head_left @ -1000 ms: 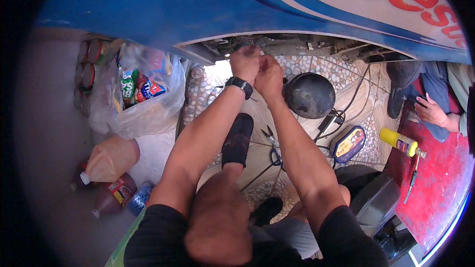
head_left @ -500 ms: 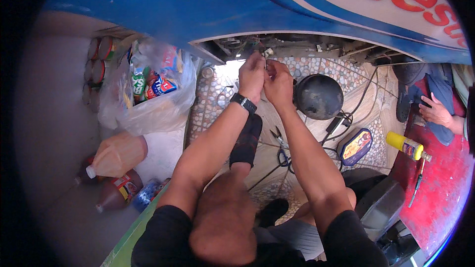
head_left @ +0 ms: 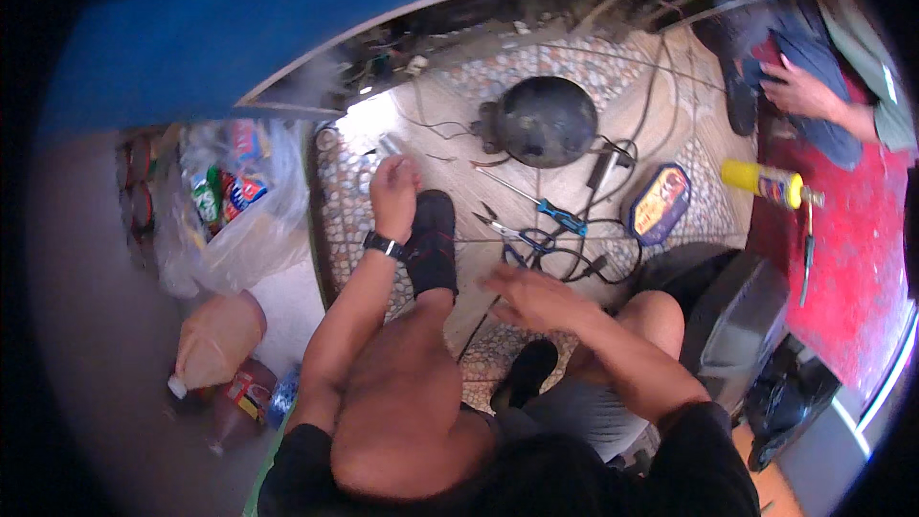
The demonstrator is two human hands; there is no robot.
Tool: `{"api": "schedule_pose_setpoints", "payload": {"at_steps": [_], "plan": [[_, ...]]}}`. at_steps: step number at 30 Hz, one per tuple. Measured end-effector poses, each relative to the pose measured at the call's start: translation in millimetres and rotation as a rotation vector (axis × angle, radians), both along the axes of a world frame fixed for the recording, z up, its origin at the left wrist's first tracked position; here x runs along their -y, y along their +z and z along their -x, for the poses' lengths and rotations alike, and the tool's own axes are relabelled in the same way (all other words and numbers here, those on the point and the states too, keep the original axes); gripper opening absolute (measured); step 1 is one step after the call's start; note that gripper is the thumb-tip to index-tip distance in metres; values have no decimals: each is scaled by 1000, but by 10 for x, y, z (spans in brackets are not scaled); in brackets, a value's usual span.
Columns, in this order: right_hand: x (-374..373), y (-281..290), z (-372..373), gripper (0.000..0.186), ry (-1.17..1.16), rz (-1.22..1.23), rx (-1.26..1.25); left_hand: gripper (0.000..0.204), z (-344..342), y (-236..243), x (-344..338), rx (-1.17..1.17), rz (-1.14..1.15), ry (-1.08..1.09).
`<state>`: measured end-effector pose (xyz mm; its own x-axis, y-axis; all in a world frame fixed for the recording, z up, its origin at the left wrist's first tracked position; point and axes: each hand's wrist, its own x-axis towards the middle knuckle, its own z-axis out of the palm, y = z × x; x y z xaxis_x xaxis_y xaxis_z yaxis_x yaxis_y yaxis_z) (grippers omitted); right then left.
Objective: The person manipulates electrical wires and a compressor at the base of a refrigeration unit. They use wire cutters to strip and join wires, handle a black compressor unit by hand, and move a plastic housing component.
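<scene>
Right grip (head_left: 538,297) was spread near the pliers (head_left: 502,228), probably stiff, best taken by handles (head_left: 513,252); left grip's (head_left: 393,193) state I couldn't tell.

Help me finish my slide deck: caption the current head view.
Right hand near pliers, left hand beside a black shoe, rounded black object beyond both.

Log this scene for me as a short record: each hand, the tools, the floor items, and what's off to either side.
Left hand: by a small silvery object, contact unclear
Right hand: blurred, near the pliers
Tools: pliers and blue-handled screwdriver on the floor
Other floor items: round black vessel, dark oval tub, black cables
Left side: clear plastic bag of packets, bottles
Right side: yellow canister, red surface, another person's hand
</scene>
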<state>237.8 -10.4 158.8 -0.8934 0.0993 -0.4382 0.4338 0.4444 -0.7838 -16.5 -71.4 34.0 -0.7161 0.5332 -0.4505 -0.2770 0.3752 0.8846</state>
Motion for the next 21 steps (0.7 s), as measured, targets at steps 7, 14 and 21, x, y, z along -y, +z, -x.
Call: {"api": "schedule_pose_setpoints", "payload": {"at_steps": [7, 14, 21], "plan": [[-905, 463, -1716, 29, -539, -275, 258, 20, -304, 102, 194, 88, 168, -524], [-729, 165, -2313, 21, -538, -284, 215, 26, -655, 171, -26, -252, 166, -1186], [-600, 28, -2506, 23, -725, -212, 344, 25, -906, 336, -53, -191, 130, -1370]]}}
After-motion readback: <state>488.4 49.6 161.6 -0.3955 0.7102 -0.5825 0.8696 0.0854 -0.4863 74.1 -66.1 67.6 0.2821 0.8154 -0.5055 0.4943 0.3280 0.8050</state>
